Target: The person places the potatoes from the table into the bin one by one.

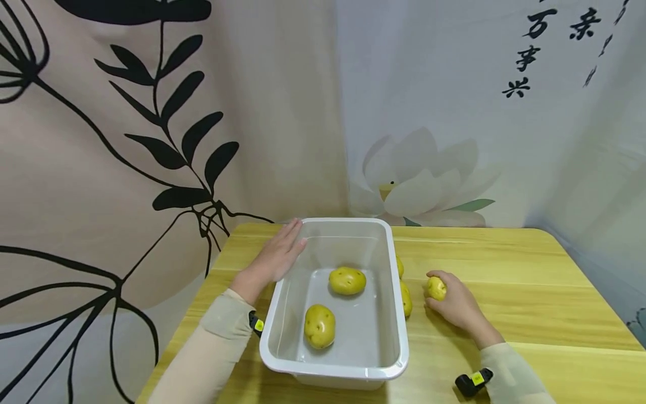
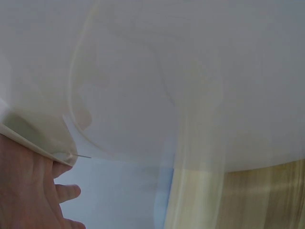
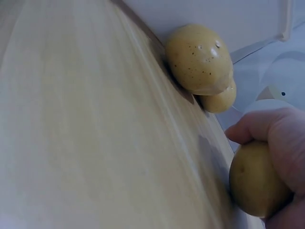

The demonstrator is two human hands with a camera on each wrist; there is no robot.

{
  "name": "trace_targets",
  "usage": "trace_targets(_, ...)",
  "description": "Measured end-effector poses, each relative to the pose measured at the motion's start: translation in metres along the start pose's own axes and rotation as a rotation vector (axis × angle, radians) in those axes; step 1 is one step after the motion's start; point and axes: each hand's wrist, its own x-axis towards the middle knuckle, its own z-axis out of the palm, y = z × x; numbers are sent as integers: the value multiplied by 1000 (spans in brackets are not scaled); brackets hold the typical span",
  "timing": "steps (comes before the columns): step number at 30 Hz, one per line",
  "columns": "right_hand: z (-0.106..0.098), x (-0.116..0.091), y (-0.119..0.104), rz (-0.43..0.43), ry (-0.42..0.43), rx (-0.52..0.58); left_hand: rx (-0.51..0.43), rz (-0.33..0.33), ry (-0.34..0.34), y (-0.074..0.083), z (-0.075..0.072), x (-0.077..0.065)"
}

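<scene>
A white plastic bin (image 1: 330, 367) stands on the table with two yellow potatoes inside, one potato (image 1: 347, 280) towards the back and another potato (image 1: 320, 326) nearer the front left. My left hand (image 1: 275, 252) rests on the bin's left rim near the far corner, fingers fairly straight. To the right of the bin, my right hand (image 1: 456, 300) grips a small potato (image 1: 436, 288) between thumb and fingers, at or just above the tabletop. In the right wrist view that held potato (image 3: 257, 179) is partly covered by the right hand (image 3: 288, 148).
Two more potatoes lie against the bin's right outer wall: a nearer potato (image 1: 406, 300) and a farther potato (image 1: 400, 266), both partly hidden by the bin in the head view. The wooden table (image 1: 535, 292) reaches back to a printed curtain (image 1: 282, 112).
</scene>
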Motion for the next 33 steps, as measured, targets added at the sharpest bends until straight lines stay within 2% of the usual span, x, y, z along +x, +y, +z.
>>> trace_targets(14,0,-3,5,27,14,35,11,1,-10,3,-1,1)
trace_targets(23,0,-4,6,4,32,71,17,-13,-9,3,-2,0)
trace_targets(33,-6,-3,-4,-32,44,82,39,-19,-20,2,-2,1)
